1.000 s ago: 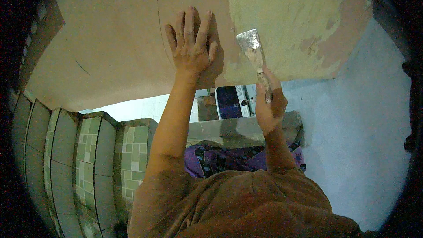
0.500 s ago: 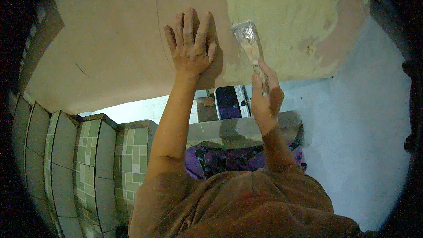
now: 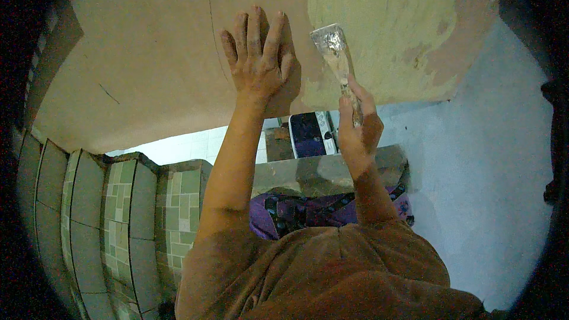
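Observation:
My left hand (image 3: 258, 62) lies flat against the beige wall (image 3: 154, 53), its fingers spread and pointing up. Beside it, my right hand (image 3: 360, 118) grips the handle of a putty knife (image 3: 336, 56), a wide metal blade smeared with pale filler. That blade is at the left border of a yellowish-green patch of filler (image 3: 385, 41), and whether its edge touches the wall I cannot tell. Bare beige-pink areas show around the patch. A thin curved pencil-like line runs on the wall left of my left hand.
Tiled steps (image 3: 118, 207) descend on the left. A pale blue wall (image 3: 474, 172) stands on the right. Below the wall's lower edge is a white appliance with a dark lid (image 3: 308, 136). Closer to me lie a grey ledge (image 3: 290, 170) and purple patterned cloth (image 3: 320, 212).
Almost nothing differs. The putty knife blade and my right hand have shifted very slightly up, and my left hand stays pressed to the wall.

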The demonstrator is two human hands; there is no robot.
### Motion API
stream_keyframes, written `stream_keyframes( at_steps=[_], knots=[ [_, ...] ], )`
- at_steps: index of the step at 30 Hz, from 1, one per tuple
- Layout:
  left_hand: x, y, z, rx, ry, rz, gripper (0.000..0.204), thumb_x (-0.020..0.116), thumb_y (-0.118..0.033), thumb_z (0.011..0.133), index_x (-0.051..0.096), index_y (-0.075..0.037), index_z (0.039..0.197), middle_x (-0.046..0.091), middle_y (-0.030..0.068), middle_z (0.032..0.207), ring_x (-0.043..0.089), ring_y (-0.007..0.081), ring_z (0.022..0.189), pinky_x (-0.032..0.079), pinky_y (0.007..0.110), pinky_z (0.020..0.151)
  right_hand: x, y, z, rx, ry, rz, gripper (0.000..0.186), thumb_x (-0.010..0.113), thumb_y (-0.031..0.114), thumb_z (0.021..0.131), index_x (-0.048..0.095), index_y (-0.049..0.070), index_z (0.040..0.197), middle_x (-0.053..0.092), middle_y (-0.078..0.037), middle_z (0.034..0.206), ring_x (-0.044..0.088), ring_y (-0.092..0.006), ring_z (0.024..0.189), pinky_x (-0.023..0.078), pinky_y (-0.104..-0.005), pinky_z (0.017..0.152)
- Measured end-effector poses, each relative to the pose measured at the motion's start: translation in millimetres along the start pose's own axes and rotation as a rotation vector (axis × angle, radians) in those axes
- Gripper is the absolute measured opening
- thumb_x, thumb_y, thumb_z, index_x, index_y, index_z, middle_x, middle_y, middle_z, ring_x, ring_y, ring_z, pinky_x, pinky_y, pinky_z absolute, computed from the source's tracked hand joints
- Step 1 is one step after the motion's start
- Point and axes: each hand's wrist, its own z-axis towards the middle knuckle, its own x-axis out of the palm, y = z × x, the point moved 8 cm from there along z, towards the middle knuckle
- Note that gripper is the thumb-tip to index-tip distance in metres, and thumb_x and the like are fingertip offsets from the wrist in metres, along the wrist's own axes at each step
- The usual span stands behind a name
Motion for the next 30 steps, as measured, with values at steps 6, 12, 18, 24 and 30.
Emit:
stream_keyframes(
  at_steps=[6, 12, 18, 24, 30],
  knots=[
    [-0.9, -1.7, 0.1, -0.007, 0.0, 0.009, 0.058, 0.058, -0.036, 0.08, 0.047, -0.02, 0.135, 0.032, 0.0134, 0.148, 0.025, 0.0347, 0.138, 0.009, 0.057, 0.112, -5.9, 17.5, 10.2, -0.029, -0.061, 0.075, 0.031, 0.056, 0.002, 0.089, 0.058, 0.002, 0.119, 0.062, -0.017, 0.116, 0.061, -0.022, 0.102, 0.048, -0.0309, 0.086],
    [1.3, 0.6, -2.8, -0.009, 0.028, 0.01, 0.057, 0.056, -0.036, 0.081, 0.046, -0.021, 0.135, 0.033, 0.013, 0.148, 0.026, 0.0349, 0.138, 0.008, 0.057, 0.112, 1.7, 12.6, 9.2, 0.044, -0.007, 0.072, 0.031, 0.055, 0.001, 0.089, 0.058, 0.002, 0.12, 0.062, -0.017, 0.115, 0.061, -0.0224, 0.102, 0.048, -0.0316, 0.086],
    [-0.9, -0.4, -2.5, -0.017, 0.027, 0.0, 0.059, 0.056, -0.038, 0.082, 0.045, -0.021, 0.137, 0.034, 0.013, 0.148, 0.026, 0.0348, 0.138, 0.008, 0.056, 0.112, -6.8, 12.0, -6.1, -0.178, -0.12, 0.058, 0.036, 0.056, -0.001, 0.087, 0.054, 0.004, 0.123, 0.062, -0.016, 0.115, 0.063, -0.0224, 0.099, 0.049, -0.0316, 0.084],
    [4.7, 6.4, -10.0, -0.025, 0.015, 0.013, 0.062, 0.062, -0.034, 0.077, 0.046, -0.027, 0.137, 0.035, 0.011, 0.146, 0.031, 0.0335, 0.135, 0.016, 0.059, 0.11, -2.1, 1.0, -4.6, -0.046, 0.0, 0.011, 0.036, 0.056, 0.007, 0.089, 0.051, 0.004, 0.124, 0.062, -0.019, 0.115, 0.062, -0.0311, 0.1, 0.05, -0.0362, 0.082],
    [-14.8, -2.8, -22.4, -0.174, -0.17, -0.352, 0.043, 0.063, -0.021, 0.082, 0.053, -0.008, 0.121, 0.051, 0.0187, 0.125, 0.047, 0.0343, 0.118, 0.033, 0.051, 0.101, 0.4, -6.7, -8.2, 0.156, -0.004, 0.208, 0.029, 0.054, 0.008, 0.092, 0.053, -0.003, 0.119, 0.063, -0.014, 0.098, 0.061, -0.015, 0.081, 0.049, -0.028, 0.072]
  ],
)
